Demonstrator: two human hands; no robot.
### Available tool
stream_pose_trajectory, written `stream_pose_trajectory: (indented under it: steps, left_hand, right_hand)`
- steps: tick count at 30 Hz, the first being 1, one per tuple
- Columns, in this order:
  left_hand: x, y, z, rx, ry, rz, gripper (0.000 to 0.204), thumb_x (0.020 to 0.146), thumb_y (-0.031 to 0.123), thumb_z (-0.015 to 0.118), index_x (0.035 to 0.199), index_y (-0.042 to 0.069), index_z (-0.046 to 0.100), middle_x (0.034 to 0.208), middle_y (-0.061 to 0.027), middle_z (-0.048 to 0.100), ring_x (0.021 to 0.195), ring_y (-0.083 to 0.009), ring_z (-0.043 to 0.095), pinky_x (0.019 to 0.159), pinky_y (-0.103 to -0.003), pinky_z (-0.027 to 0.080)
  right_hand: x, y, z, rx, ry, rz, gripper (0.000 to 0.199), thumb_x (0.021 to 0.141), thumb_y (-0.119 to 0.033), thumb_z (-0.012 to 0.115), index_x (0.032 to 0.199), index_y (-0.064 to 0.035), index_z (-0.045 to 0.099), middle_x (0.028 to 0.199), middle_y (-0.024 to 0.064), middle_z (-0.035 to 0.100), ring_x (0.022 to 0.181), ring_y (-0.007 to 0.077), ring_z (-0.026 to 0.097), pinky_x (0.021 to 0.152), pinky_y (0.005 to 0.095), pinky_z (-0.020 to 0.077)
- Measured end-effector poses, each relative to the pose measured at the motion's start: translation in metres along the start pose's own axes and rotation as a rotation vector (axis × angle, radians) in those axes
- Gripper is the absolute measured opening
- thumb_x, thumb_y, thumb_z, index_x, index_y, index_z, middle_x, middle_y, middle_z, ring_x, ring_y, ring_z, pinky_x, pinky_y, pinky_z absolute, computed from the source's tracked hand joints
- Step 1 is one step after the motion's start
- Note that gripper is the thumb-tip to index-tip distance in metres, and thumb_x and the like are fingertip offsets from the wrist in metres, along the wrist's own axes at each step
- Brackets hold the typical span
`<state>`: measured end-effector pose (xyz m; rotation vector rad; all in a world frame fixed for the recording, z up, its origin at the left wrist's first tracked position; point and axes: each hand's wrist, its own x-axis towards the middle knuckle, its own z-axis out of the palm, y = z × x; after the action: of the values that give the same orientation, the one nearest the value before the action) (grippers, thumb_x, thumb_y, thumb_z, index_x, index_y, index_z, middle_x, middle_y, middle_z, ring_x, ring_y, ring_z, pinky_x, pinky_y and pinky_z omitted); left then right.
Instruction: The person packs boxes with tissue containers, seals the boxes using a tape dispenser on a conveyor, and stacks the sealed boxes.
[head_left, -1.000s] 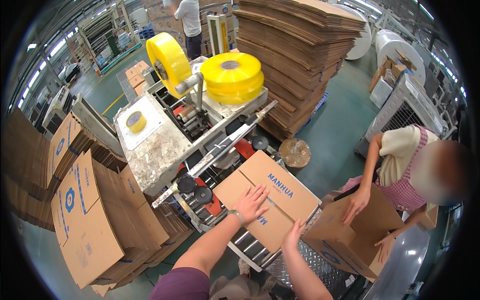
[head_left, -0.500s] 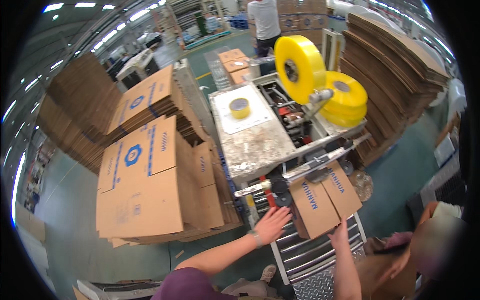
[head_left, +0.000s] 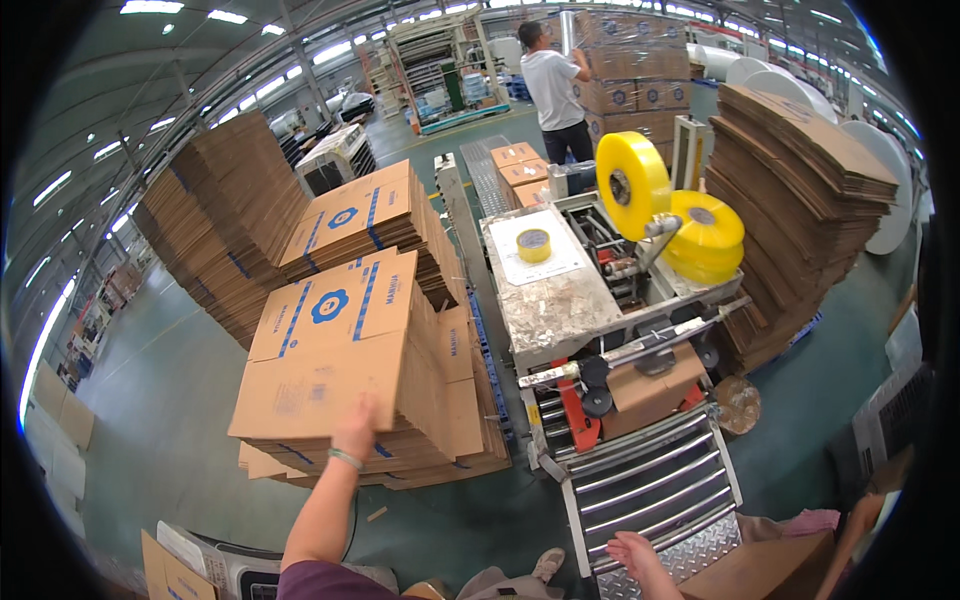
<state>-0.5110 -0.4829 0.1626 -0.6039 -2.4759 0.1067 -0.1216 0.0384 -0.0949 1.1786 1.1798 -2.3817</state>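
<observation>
My left hand (head_left: 354,428), with a band on its wrist, reaches over the near edge of the top flattened carton (head_left: 320,320) on the left stack. Its fingers look stretched out on or just above the cardboard, somewhat blurred. Low in the view, my right hand (head_left: 630,552) is held open beside the roller conveyor (head_left: 645,470), with nothing in it. Beyond the rollers, a closed brown box (head_left: 655,385) sits inside the carton sealing machine (head_left: 555,310), below its crossbar and partly hidden by it.
Large yellow tape rolls (head_left: 633,187) are mounted on the machine, and a small one (head_left: 533,245) lies on its top. More flattened cartons (head_left: 790,200) are piled at the right. Someone in a white shirt (head_left: 555,90) stands by wrapped boxes; another person's arm (head_left: 850,545) shows lower right.
My left hand has left the box and swung left to the carton stack. My right hand has drawn back toward me. The box has moved away from me into the machine; the view has shifted.
</observation>
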Motion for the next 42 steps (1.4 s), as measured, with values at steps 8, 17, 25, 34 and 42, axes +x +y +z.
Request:
stream_pose_trajectory:
  steps: [8,17,25,34,42]
  left_hand:
    - [0.045,0.064,-0.295,-0.021,1.023,-0.092,0.020,0.081,0.001,0.082,0.096,0.004,0.070,0.089,-0.0118,0.070,0.079,-0.0299,0.066,0.071,-0.039,0.053]
    - [-0.055,0.236,-0.508,-0.369,1.237,0.448,0.040,0.091,0.039,0.063,0.077,0.007,0.044,0.061,-0.0060,0.047,0.051,-0.0194,0.044,0.053,-0.035,0.036]
    - [-0.024,0.353,-0.390,-1.931,0.773,0.261,0.040,0.106,0.035,0.046,0.075,0.010,0.051,0.070,0.0007,0.045,0.065,-0.0123,0.043,0.058,-0.027,0.033]
    - [-0.141,0.536,-0.322,-1.075,-0.195,0.824,0.046,0.091,0.027,0.069,0.129,0.002,0.061,0.130,-0.0179,0.062,0.131,-0.0377,0.052,0.118,-0.053,0.028]
    - [-0.111,0.595,-0.302,-0.833,-0.266,1.236,0.065,0.100,0.048,0.053,0.146,0.001,0.049,0.156,-0.0242,0.042,0.145,-0.0357,0.040,0.120,-0.049,0.029]
  right_hand:
    - [-0.119,0.001,-0.050,-0.003,0.176,-0.348,0.019,0.098,-0.017,0.067,0.110,-0.0030,0.065,0.096,0.0121,0.073,0.083,0.0204,0.072,0.078,0.0336,0.0588]
    - [-0.369,0.045,-0.028,-0.922,0.401,-1.083,0.083,0.083,-0.034,0.082,0.148,-0.0021,0.041,0.151,0.0260,0.040,0.140,0.0438,0.039,0.117,0.0496,0.0316]
    - [-0.547,0.090,-0.039,-1.097,0.986,-1.404,0.035,0.062,-0.015,0.085,0.092,-0.0055,0.069,0.078,0.0060,0.069,0.074,0.0296,0.068,0.093,0.0454,0.0527]
    - [-0.545,0.134,-0.052,-1.447,1.197,-0.824,0.015,0.083,-0.019,0.074,0.091,-0.0089,0.065,0.082,0.0089,0.064,0.082,0.0294,0.065,0.082,0.0424,0.0511]
    - [-0.498,0.190,-0.028,-1.498,1.660,-0.497,0.054,0.084,-0.021,0.070,0.135,-0.0072,0.059,0.151,0.0161,0.047,0.144,0.0357,0.039,0.117,0.0717,0.0146]
